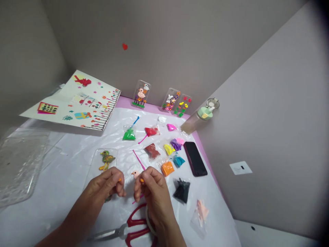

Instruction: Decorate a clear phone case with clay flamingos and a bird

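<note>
Your left hand (109, 183) and right hand (153, 187), held apart, each clamp an orange clay bit (142, 180) thumb-to-finger, likely because it is small.

Registers soft, muted indoor light overall; cannot be traced to a source. Runs dim on the back wall (169, 44), darker toward the upper left; runs paler on the right wall (277, 123). Shows small glare streaks on the white sheet (64, 192) at centre and on the clear tray (17, 164) at far left. Includes soft shadow beneath the card (64, 92), upper left. Falls to black at the upper right corner. Stretches and tilts toward the sides, wide-angle fashion. Loses fine detail on the left hand (109, 185), right hand (151, 188) and scissors (122, 232), lower centre.
</note>
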`<action>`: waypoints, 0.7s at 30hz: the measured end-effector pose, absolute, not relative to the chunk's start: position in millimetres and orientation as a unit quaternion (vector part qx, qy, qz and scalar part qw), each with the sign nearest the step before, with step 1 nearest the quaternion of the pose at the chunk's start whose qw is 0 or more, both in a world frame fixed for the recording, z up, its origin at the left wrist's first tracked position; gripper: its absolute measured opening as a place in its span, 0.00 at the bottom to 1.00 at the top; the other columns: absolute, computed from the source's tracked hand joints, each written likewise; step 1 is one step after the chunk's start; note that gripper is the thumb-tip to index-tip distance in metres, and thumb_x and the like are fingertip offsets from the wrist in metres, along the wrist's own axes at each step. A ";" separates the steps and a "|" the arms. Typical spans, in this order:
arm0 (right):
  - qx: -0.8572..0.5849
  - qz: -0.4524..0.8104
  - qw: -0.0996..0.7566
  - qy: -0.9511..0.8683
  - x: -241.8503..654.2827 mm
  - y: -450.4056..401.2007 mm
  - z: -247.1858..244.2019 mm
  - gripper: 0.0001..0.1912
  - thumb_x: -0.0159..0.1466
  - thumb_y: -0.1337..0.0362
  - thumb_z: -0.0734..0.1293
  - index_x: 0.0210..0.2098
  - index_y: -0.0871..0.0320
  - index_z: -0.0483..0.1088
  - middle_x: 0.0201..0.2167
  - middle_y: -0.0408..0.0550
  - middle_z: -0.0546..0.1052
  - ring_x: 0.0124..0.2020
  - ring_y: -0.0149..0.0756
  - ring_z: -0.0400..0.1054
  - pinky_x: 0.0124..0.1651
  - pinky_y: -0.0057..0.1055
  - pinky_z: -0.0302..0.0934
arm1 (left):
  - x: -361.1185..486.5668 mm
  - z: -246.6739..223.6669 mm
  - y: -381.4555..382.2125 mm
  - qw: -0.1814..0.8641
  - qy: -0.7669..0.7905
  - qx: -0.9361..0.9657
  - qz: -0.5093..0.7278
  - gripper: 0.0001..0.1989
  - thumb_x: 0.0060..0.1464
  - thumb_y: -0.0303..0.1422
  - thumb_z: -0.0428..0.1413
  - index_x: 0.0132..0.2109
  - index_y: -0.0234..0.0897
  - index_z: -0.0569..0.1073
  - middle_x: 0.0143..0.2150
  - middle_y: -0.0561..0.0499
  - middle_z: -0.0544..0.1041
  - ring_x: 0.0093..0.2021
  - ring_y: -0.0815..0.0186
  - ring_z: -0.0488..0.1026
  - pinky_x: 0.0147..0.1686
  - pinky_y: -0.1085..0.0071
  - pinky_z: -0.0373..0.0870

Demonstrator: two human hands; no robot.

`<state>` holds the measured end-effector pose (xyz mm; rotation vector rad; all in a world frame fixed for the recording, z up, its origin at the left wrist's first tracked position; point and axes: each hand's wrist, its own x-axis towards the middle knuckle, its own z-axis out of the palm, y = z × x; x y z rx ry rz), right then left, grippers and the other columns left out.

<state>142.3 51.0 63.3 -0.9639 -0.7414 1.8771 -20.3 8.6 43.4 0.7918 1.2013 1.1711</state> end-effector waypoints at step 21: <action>-0.419 0.718 0.447 -0.331 143.9 50.5 60.4 0.20 0.54 0.48 0.82 0.27 0.59 0.80 0.18 0.41 0.74 0.19 0.27 0.63 0.28 0.24 0.60 | -21.6 37.5 7.4 0.617 0.558 0.273 0.484 0.29 0.51 0.65 0.62 0.34 0.43 0.82 0.28 0.54 0.80 0.33 0.63 0.78 0.38 0.71 0.73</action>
